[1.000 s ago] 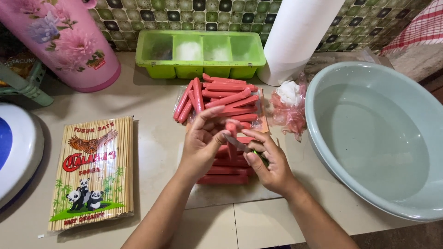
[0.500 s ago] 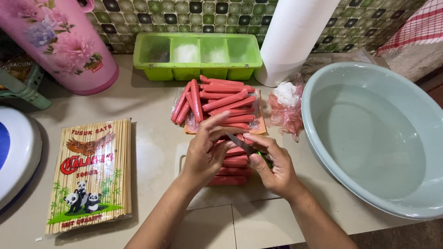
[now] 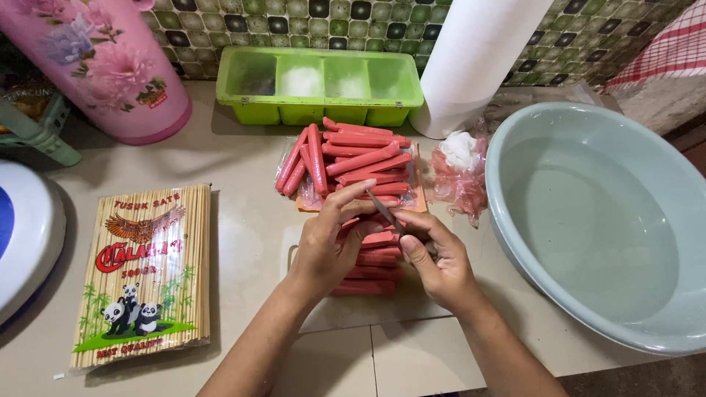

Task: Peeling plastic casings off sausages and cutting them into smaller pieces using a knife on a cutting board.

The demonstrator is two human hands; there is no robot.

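My left hand (image 3: 329, 241) rests on a row of red sausages (image 3: 371, 257) lying on a white cutting board (image 3: 346, 312), its fingers pressing one sausage. My right hand (image 3: 437, 257) grips a small knife (image 3: 384, 211) whose thin blade points up and left, its tip near my left fingers. Behind the hands a pile of more red sausages (image 3: 346, 158) lies on an opened plastic wrapper.
A pale green basin (image 3: 588, 220) fills the right side. A green divided tray (image 3: 320, 84) and a white paper roll (image 3: 478, 59) stand at the back. A pack of bamboo skewers (image 3: 143, 272) lies left, near a pink floral jug (image 3: 103, 66). Crumpled red plastic (image 3: 460, 173) lies by the basin.
Both hands slid slightly toward me along the sausage row. The knife blade now shows more clearly above my left fingers.
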